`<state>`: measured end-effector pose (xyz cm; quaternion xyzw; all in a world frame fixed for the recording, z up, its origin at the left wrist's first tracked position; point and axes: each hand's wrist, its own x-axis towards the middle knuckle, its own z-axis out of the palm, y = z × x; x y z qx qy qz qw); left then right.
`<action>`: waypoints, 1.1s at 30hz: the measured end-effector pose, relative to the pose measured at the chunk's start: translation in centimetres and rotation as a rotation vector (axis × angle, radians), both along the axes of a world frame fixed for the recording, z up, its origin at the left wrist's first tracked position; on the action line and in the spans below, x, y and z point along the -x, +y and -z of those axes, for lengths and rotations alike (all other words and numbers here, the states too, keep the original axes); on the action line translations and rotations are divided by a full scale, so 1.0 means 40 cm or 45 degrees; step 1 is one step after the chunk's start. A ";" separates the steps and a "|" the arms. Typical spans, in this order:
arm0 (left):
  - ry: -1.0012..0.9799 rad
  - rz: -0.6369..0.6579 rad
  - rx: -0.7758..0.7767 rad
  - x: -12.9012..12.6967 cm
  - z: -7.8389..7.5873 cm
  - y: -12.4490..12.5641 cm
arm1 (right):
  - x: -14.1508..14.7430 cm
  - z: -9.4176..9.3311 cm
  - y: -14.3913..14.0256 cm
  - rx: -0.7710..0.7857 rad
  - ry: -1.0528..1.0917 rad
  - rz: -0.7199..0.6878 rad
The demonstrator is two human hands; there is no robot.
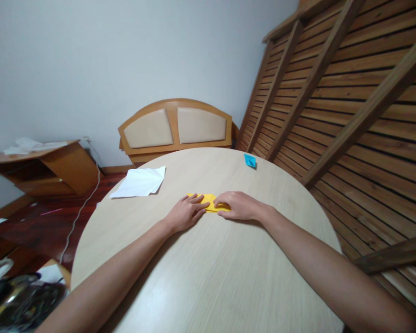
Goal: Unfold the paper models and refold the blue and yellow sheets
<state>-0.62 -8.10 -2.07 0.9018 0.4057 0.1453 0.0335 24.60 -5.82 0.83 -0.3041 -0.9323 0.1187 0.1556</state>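
A folded piece of yellow paper (211,198) lies flat on the round wooden table (201,277), between my two hands. My left hand (186,212) rests on its left part with the fingers stretched out and spread. At the right end, my right hand (236,206) has its thumb and fingers curled around the paper's edge, so part of the paper is hidden under it. Farther back to the right sits a small folded blue paper (250,161), apart from both hands. Creased white paper sheets (138,182) lie toward the table's far left.
Behind the table stands a wooden headboard (175,121) against the wall. A slatted wooden panel (350,92) leans close along the right side. To the left are a low cabinet (64,166), a white cable (79,212) and a cluttered heap (24,300) near the floor.
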 end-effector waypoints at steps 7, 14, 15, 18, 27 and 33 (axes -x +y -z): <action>0.026 -0.011 -0.009 -0.004 -0.003 -0.001 | -0.004 -0.004 0.002 -0.056 -0.075 0.015; 0.031 0.031 -0.007 0.000 -0.010 -0.005 | -0.005 -0.003 0.003 -0.079 -0.069 0.013; 0.023 0.038 -0.006 0.000 -0.012 -0.005 | -0.004 -0.003 0.003 -0.068 -0.054 0.017; -0.009 0.044 -0.003 0.000 -0.014 -0.004 | -0.003 -0.003 0.004 -0.030 -0.017 0.040; 0.041 0.038 -0.096 0.003 0.013 0.012 | -0.004 -0.015 -0.001 0.036 -0.036 0.092; 0.038 -0.013 -0.096 0.002 0.012 0.010 | -0.016 -0.013 0.003 0.042 -0.068 0.027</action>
